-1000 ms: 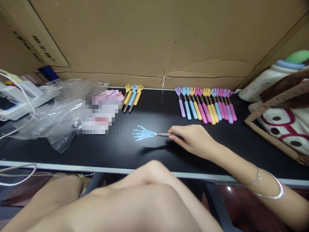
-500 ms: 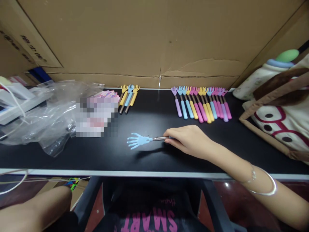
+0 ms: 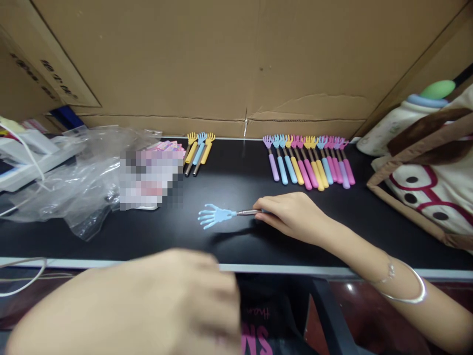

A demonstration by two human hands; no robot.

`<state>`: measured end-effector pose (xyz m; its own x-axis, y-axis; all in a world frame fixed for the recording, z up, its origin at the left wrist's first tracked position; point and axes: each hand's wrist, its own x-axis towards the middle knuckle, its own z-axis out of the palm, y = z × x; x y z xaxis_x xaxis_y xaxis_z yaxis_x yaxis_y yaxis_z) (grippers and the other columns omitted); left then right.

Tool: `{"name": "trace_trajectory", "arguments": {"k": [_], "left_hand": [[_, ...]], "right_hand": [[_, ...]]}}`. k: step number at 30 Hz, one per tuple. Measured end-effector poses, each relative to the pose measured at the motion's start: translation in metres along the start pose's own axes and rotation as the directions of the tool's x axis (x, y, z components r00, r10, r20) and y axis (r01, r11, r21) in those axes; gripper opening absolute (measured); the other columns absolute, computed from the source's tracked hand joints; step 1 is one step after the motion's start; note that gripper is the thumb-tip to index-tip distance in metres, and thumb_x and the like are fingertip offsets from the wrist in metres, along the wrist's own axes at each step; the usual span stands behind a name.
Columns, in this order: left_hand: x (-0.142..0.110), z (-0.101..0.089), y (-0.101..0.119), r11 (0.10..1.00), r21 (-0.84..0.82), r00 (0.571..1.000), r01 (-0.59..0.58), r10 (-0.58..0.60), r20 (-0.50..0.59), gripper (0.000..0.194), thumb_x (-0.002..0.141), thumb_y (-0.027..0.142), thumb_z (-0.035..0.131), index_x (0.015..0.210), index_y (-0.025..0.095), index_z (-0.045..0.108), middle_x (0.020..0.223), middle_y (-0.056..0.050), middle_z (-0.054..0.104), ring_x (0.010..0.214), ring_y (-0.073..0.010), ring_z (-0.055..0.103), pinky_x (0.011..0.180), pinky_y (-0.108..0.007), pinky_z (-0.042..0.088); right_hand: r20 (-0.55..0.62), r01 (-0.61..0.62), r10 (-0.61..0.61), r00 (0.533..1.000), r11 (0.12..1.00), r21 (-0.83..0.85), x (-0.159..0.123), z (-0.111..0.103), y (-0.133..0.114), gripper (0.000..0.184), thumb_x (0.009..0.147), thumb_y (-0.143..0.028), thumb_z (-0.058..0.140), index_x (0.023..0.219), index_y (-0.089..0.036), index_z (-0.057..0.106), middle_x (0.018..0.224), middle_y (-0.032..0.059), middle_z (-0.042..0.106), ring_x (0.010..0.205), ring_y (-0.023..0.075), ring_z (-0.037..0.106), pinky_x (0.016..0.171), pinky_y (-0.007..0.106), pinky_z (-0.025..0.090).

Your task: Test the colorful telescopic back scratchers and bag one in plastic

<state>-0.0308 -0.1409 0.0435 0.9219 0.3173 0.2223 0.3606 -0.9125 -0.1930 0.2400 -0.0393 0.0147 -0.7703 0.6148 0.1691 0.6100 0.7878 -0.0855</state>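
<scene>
One light-blue scratcher (image 3: 219, 215) with a hand-shaped head is in your right hand (image 3: 286, 212), gripped between thumb and fingers near the far end of its metal rod; it is raised above the middle of the black desk (image 3: 236, 185), its head pointing left, a shadow below. Your left hand (image 3: 185, 291) is one large blur at the near edge, fingers curled; whether it holds anything you cannot tell. Along the back on the right, a row (image 3: 310, 165) of about thirteen similar scratchers lies side by side, partly overlapping: two purple, three blue, three yellow and five pink by their handles. Farther left is a small group (image 3: 199, 150) with three heads, two yellow and one blue. Beside it lies one crumpled clear plastic bag (image 3: 88, 162). At the right stand one white bottle (image 3: 388, 125) with a green top and one cartoon-faced cloth bag (image 3: 453, 212).
</scene>
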Motion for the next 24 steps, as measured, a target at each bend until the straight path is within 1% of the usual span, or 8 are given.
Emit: {"name": "trace_trajectory", "arguments": {"k": [1, 4, 7, 10, 12, 19, 22, 24], "left_hand": [[0.019, -0.001, -0.013, 0.998, -0.068, 0.993, -0.016, 0.024, 0.116, 0.029, 0.095, 0.052, 0.039, 0.114, 0.041, 0.058, 0.116, 0.003, 0.063, 0.1, -0.015, 0.056, 0.085, -0.026, 0.049], [0.06, 0.012, -0.044, 0.984, 0.041, 0.984, 0.174, -0.172, -0.036, 0.024, 0.096, 0.034, 0.045, 0.113, 0.024, 0.059, 0.113, -0.004, 0.064, 0.1, -0.0188, 0.056, 0.084, -0.031, 0.044], [0.074, 0.037, -0.061, 0.955, 0.176, 0.97, 0.238, -0.226, -0.086, 0.022, 0.095, 0.025, 0.047, 0.114, 0.02, 0.056, 0.105, -0.005, 0.065, 0.096, -0.0204, 0.058, 0.076, -0.031, 0.041], [0.072, 0.057, -0.069, 0.931, 0.243, 0.961, 0.273, -0.252, -0.113, 0.016, 0.094, 0.018, 0.045, 0.102, 0.019, 0.059, 0.077, -0.001, 0.063, 0.074, -0.0167, 0.059, 0.064, -0.029, 0.036], [0.07, 0.063, -0.073, 0.926, 0.254, 0.958, 0.278, -0.248, -0.143, 0.015, 0.094, 0.019, 0.044, 0.092, 0.019, 0.059, 0.067, 0.0, 0.059, 0.065, -0.0148, 0.057, 0.058, -0.028, 0.032], [0.067, 0.06, -0.083, 0.907, 0.326, 0.952, 0.266, -0.195, -0.236, 0.025, 0.098, 0.029, 0.042, 0.08, 0.02, 0.057, 0.06, 0.001, 0.056, 0.059, -0.0129, 0.054, 0.053, -0.028, 0.027], [0.053, 0.051, -0.099, 0.869, 0.388, 0.944, 0.306, -0.223, -0.245, 0.026, 0.098, 0.029, 0.041, 0.08, 0.02, 0.058, 0.064, 0.0, 0.058, 0.062, -0.0142, 0.054, 0.055, -0.028, 0.029], [0.035, 0.043, -0.116, 0.82, 0.464, 0.94, 0.334, -0.252, -0.232, 0.028, 0.099, 0.032, 0.04, 0.081, 0.021, 0.059, 0.069, -0.001, 0.061, 0.068, -0.0151, 0.054, 0.059, -0.028, 0.031]], "right_hand": [[-0.013, -0.004, 0.004, 1.0, 1.0, -0.011, 0.0, 0.0, 0.0, 0.026, 0.097, -0.035, 0.039, 0.092, -0.02, 0.06, 0.08, 0.002, 0.071, 0.068, 0.0142, 0.064, 0.053, 0.026, 0.03], [-0.071, -0.036, 0.031, 0.997, 0.997, -0.072, 0.0, 0.001, 0.001, 0.03, 0.098, -0.036, 0.035, 0.091, -0.02, 0.06, 0.074, 0.0026, 0.07, 0.065, 0.0146, 0.064, 0.052, 0.025, 0.029], [-0.139, -0.073, 0.05, 0.989, 0.985, -0.158, -0.001, 0.003, 0.003, 0.033, 0.097, -0.038, 0.035, 0.087, -0.019, 0.06, 0.069, 0.0026, 0.069, 0.059, 0.0145, 0.062, 0.05, 0.026, 0.026], [-0.169, -0.09, 0.05, 0.984, 0.968, -0.234, -0.001, 0.004, 0.005, 0.032, 0.097, -0.039, 0.037, 0.089, -0.019, 0.061, 0.067, 0.0016, 0.069, 0.056, 0.0137, 0.06, 0.049, 0.026, 0.023], [-0.173, -0.096, 0.05, 0.984, 0.958, -0.27, -0.001, 0.004, 0.006, 0.033, 0.097, -0.039, 0.037, 0.089, -0.02, 0.062, 0.065, 0.0012, 0.068, 0.055, 0.0132, 0.059, 0.049, 0.026, 0.022], [-0.188, -0.115, 0.043, 0.981, 0.912, -0.393, 0.003, -0.004, 0.005, 0.04, 0.099, -0.04, 0.032, 0.086, -0.02, 0.065, 0.067, 0.0025, 0.067, 0.054, 0.013, 0.055, 0.049, 0.028, 0.02], [-0.244, -0.182, 0.068, 0.967, 0.859, -0.479, -0.005, -0.014, 0.023, 0.042, 0.098, -0.042, 0.032, 0.085, -0.021, 0.066, 0.069, 0.0041, 0.069, 0.056, 0.0142, 0.056, 0.049, 0.029, 0.019], [-0.294, -0.266, 0.126, 0.948, 0.819, -0.507, -0.019, -0.023, 0.047, 0.045, 0.098, -0.045, 0.031, 0.087, -0.02, 0.067, 0.074, 0.0072, 0.07, 0.06, 0.0155, 0.057, 0.05, 0.028, 0.02]]}}
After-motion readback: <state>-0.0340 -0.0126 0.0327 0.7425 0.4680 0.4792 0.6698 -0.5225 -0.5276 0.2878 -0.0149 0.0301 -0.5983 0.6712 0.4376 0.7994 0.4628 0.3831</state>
